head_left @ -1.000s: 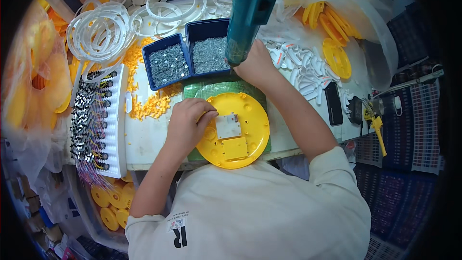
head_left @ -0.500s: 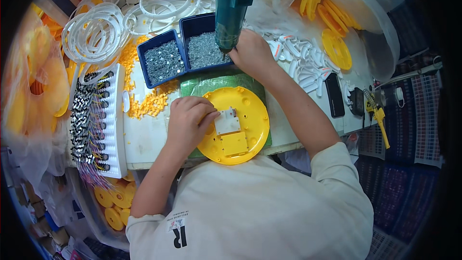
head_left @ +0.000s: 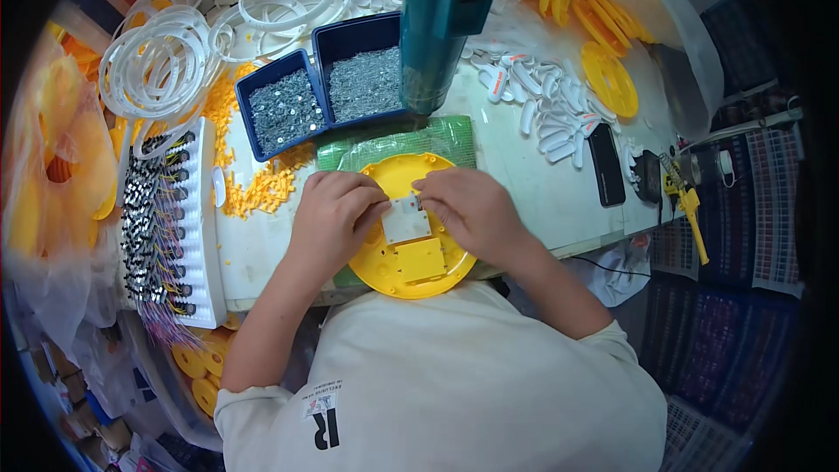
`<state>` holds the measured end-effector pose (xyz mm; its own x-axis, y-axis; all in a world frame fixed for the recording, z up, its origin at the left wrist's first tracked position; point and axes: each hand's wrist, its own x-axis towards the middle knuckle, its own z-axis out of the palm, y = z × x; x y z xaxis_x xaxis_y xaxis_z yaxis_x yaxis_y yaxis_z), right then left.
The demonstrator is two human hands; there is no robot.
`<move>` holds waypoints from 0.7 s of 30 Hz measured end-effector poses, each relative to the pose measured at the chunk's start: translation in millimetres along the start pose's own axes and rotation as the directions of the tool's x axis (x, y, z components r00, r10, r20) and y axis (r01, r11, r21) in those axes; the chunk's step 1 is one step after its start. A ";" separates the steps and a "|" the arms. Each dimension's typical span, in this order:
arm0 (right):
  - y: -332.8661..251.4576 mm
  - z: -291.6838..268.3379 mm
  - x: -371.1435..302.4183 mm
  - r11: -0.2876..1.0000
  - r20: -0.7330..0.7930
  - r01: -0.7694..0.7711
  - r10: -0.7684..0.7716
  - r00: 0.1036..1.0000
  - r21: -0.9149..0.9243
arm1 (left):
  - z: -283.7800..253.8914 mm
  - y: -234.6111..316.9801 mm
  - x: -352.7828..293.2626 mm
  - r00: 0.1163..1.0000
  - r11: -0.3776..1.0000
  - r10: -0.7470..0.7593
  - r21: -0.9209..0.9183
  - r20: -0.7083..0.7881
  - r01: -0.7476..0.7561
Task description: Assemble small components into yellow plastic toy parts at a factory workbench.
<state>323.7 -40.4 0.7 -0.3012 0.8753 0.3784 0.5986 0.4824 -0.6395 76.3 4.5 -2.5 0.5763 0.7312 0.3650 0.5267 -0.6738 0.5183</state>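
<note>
Step in hand: a small white square plate (head_left: 406, 218) is judged to be in the course of being seated on the yellow round disc (head_left: 411, 225), near its middle
Left hand (head_left: 335, 214): curled on the left half of the disc, fingertips pressed together at the left edge of the white plate
Right hand (head_left: 468, 210): laid over the right half of the disc, fingertips pinched at the upper right corner of the white plate, where a small dark part is seen; whether a screw is held cannot be told
Disc: flat on the worktop (head_left: 533, 183), partly over a green mat (head_left: 398, 144), just in front of the person's chest; a yellow square block (head_left: 421, 260) is set on it just below the white plate
Above the disc: a teal powered tool (head_left: 441, 22) is hung upright, its tip close over the mat
Bins: two dark blue trays (head_left: 323, 92) of small grey metal parts are stood side by side behind the mat
Left of worktop: white rings (head_left: 162, 65), loose orange bits (head_left: 262, 188) and a white rack of wired parts (head_left: 166, 227)
Right of worktop: white oblong pieces (head_left: 546, 105) and a black flat device (head_left: 605, 164)
Next move, as judged: the plate would have to be kept square by the left hand while the right is freed for the hung tool
</note>
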 end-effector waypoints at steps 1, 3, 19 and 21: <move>-1.4 4.1 -2.7 1.000 -0.004 -0.006 0.006 1.000 -0.002 | 0.4 -0.8 0.0 1.000 1.000 0.016 0.015 -0.005 -0.016; -2.8 10.9 -6.3 0.983 -0.002 0.107 -0.108 0.994 -0.147 | 3.0 -2.9 -2.0 0.999 1.000 0.014 0.013 -0.040 -0.014; -6.0 -3.3 -7.2 0.949 0.037 0.166 -0.162 0.986 -0.269 | -15.5 -3.1 5.1 0.997 0.997 0.078 -0.004 0.022 -0.078; -7.1 -9.3 -8.1 0.980 -0.066 0.113 -0.125 0.990 -0.166 | -19.0 -12.0 14.6 0.997 0.998 0.060 0.022 -0.046 -0.059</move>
<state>328.8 -51.2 8.4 -0.3240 0.8040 0.4987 0.6755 0.5656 -0.4730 66.5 25.3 11.3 0.5777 0.6937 0.4301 0.5052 -0.7178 0.4791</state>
